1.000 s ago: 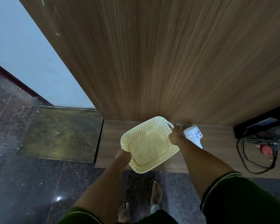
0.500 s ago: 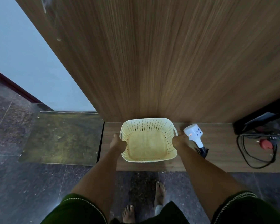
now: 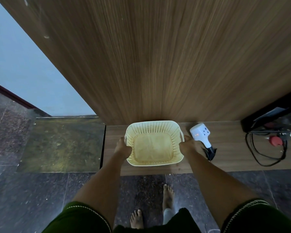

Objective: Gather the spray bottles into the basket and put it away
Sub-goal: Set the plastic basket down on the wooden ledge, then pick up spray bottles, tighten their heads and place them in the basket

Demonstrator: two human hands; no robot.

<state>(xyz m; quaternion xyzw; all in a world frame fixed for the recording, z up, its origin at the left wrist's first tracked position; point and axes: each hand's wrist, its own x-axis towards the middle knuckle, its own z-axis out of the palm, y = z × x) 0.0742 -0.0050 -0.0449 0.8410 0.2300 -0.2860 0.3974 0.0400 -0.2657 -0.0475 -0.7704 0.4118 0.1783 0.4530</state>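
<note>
Basket (image 3: pixel 152 143), cream plastic with perforated walls, sits at the centre of the frame over a low wooden ledge (image 3: pixel 225 158), its open top facing up and its inside bare. A second ago it was tilted, one corner pointing toward the wood panel (image 3: pixel 158 56); now it lies level and square, its far rim close against the foot of that panel, and it has shifted slightly toward the frame's upper part. Whether its base touches the ledge cannot be told.

Left hand (image 3: pixel 123 149) is clenched around the basket's left rim, fingers curled over the edge. Right hand (image 3: pixel 186 146) grasps the right rim in the same way, beside the small side handle.

Just right of the right hand lies a white plug adapter (image 3: pixel 200 133) with a black cable tail, near the basket but apart from it; earlier the right wrist partly covered it. Farther right, a loop of black cord (image 3: pixel 267 155) and a red round object (image 3: pixel 276 141) lie well apart.

Left of the basket the ledge ends at a dark vertical edge, with a greenish slab (image 3: pixel 60 143) beyond. The ledge's near edge runs just below the basket; dark tiled floor (image 3: pixel 23 199) is open below it, where two bare feet (image 3: pixel 168 197) stand.
</note>
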